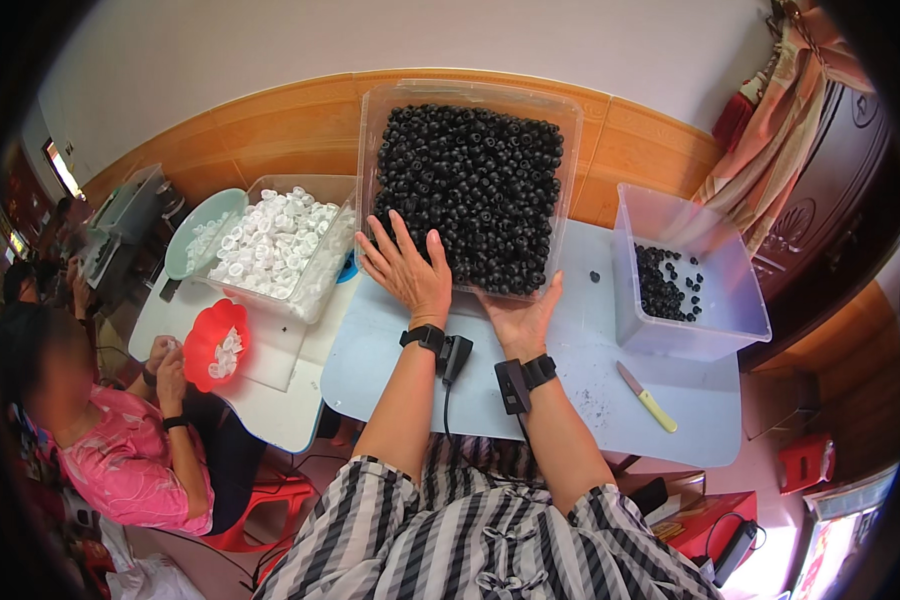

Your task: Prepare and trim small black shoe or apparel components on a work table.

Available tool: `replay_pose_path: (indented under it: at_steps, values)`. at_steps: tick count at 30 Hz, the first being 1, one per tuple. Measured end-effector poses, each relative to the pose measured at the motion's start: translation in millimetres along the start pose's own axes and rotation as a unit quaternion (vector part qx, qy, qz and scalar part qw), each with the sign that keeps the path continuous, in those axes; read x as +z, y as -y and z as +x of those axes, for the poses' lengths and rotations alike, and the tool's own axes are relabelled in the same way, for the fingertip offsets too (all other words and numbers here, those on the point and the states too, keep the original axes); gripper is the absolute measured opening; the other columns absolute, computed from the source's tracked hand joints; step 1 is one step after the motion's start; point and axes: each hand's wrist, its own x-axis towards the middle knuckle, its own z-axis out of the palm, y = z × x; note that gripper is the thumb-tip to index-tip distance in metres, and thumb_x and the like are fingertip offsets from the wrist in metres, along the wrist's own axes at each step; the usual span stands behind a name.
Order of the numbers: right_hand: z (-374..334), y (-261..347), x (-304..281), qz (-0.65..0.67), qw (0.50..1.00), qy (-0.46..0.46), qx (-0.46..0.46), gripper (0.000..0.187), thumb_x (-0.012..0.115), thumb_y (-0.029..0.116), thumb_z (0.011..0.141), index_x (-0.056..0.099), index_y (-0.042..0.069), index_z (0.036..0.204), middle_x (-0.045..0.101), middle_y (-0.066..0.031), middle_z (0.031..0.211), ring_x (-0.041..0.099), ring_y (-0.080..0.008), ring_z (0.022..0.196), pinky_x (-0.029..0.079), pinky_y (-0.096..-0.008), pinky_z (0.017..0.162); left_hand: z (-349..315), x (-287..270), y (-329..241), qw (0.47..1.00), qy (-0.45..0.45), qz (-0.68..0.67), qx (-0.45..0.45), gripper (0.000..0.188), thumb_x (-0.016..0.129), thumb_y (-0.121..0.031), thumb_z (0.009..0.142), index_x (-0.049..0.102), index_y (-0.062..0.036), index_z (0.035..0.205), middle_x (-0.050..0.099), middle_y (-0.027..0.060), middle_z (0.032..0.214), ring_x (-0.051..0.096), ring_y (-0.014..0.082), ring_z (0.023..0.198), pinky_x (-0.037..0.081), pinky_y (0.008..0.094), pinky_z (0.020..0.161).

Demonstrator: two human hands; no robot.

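A clear plastic bin full of small black ring-shaped parts is at the table's far side, its open top facing me. My left hand lies on its near left corner with the fingers spread. Under the near right edge is my right hand, palm up, thumb along the outside, some fingers hidden beneath the bin; it grips the bin there. Right of the bin, one loose black part lies on the pale blue table.
On the right stand a translucent bin with some black parts and a knife with a yellow-green handle. At left are a tub of white parts, a green bowl and a red bowl, beside a seated person in pink handling something small.
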Motion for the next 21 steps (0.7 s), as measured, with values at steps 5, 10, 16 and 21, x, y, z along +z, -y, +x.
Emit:
replay_pose_path:
  at_steps: [5,10,16,21]
  values:
    - [11.9,-1.4,-15.9,-0.004,1.000,0.024,-0.004,0.090,0.051,0.072,0.086,0.034,0.010,0.148,0.035,-0.0169,0.151,0.034,-0.0377,0.138,0.032,-0.0617,0.111,-4.3,10.2,1.5,1.000,0.003,-0.014,-0.003,0.065,0.045,-0.046,0.100,0.033,-0.0102,0.152,0.020,0.0185,0.161,0.007,0.0439,0.149,0.009,0.0587,0.117]
    - [15.7,-2.1,-18.7,-0.012,0.999,0.031,-0.002,0.090,0.051,0.073,0.084,0.036,0.012,0.147,0.036,-0.0152,0.151,0.036,-0.0349,0.137,0.031,-0.0585,0.111,-6.2,17.2,-0.6,0.999,0.008,-0.045,-0.001,0.066,0.044,-0.046,0.100,0.030,-0.0100,0.154,0.018,0.0193,0.162,0.005,0.0437,0.149,0.008,0.0584,0.118]
    - [12.7,1.8,-16.3,0.007,0.999,-0.048,0.018,0.086,0.054,0.071,0.085,0.040,0.012,0.146,0.039,-0.0125,0.151,0.037,-0.0338,0.136,0.030,-0.0574,0.113,-5.3,18.1,-2.8,0.998,0.000,-0.055,-0.010,0.067,0.044,-0.046,0.101,0.028,-0.0079,0.154,0.017,0.0199,0.162,0.006,0.0428,0.149,0.009,0.0551,0.118]
    - [14.6,4.4,-17.5,-0.054,0.998,-0.029,-0.018,0.077,0.052,0.068,0.088,0.048,0.013,0.142,0.050,-0.0100,0.142,0.050,-0.0317,0.128,0.042,-0.0490,0.106,-4.3,18.1,-3.4,0.998,-0.001,-0.066,-0.020,0.068,0.044,-0.046,0.101,0.026,-0.0079,0.155,0.015,0.0200,0.162,0.006,0.0420,0.149,0.009,0.0543,0.118]
